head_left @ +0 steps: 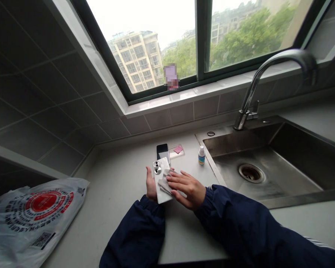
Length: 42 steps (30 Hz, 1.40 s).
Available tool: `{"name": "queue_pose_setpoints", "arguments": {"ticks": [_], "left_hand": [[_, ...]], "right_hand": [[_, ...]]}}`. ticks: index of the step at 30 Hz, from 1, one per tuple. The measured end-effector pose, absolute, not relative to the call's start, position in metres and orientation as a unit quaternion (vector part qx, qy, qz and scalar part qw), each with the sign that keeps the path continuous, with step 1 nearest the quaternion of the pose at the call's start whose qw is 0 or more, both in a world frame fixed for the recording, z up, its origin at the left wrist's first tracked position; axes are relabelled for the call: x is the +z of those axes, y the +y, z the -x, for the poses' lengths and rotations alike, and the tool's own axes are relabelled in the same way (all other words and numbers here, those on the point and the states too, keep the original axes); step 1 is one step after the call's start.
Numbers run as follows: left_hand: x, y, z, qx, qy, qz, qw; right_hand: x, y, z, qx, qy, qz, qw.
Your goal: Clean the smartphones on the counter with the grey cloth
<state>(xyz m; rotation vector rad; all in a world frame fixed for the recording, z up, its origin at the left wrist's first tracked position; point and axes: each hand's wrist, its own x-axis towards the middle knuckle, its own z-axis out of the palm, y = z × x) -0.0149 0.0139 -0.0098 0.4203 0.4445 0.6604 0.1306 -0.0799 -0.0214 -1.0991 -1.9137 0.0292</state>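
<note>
Just below the middle of the frame I see a white smartphone (163,166), its back with the round camera ring facing up, held a little above the pale grey desk (120,193). My left hand (150,186) is curled around its left edge, thumb on the near side, gripping it. A pale folded cloth (164,183) lies across the lower half of the smartphone. My right hand (188,188) rests flat on that cloth, fingers stretched out and nearly straight, pressing rather than clasping. Both arms wear dark blue sleeves.

Just above the smartphone, a black phone (163,152) lies flat on the desk, and beside it to the right sits a clear plastic packet with a pink tab (177,150). Further right, near the sink's edge, a small white-capped bottle with a blue label (201,155) stands upright. The stainless steel sink (268,149) fills the right of the frame, under a curved chrome tap (257,78). At the lower left lies a white plastic bag with a red round print (30,216).
</note>
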Motion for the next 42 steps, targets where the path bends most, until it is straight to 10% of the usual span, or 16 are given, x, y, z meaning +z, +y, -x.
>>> {"name": "queue_pose_setpoints", "arguments": {"ticks": [42], "left_hand": [[-0.013,0.005,0.009,0.258,0.145,-0.215,0.931]], "right_hand": [[-0.030,-0.072,-0.139,-0.015,-0.755,0.571,0.324]]}}
